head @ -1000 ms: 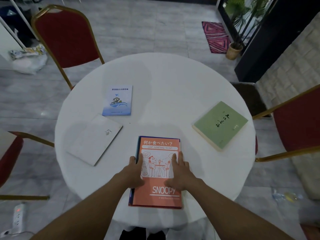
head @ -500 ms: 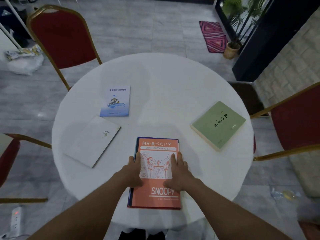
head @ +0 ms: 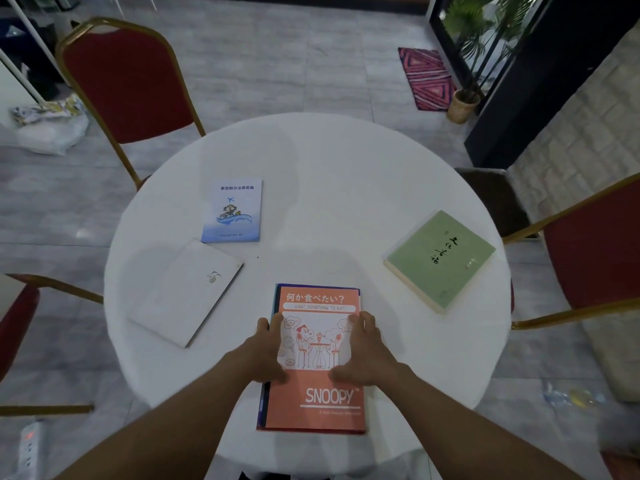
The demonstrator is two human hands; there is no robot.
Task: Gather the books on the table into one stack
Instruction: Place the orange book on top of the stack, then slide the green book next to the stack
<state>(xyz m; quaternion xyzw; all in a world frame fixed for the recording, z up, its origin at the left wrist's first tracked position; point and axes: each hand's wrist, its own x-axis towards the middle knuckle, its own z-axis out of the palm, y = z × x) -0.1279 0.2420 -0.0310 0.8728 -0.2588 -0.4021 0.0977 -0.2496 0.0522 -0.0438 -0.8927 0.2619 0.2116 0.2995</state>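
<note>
Lower centre, the left hand (head: 266, 355) and right hand (head: 364, 351) bracket the orange Snoopy book (head: 320, 403), near-straight fingers (head: 266, 328) pressing its long edges, clasping nothing: a thin, light, likely slick paperback, best squared and lifted from those sides.

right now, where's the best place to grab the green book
Take the green book by its near long edge, where the pale pages show. It lies flat and angled, so probably come from your side with the right hand, thumb on top, fingers under.

head-worn camera, looking steeply down, round table (head: 346, 174) close below
</note>
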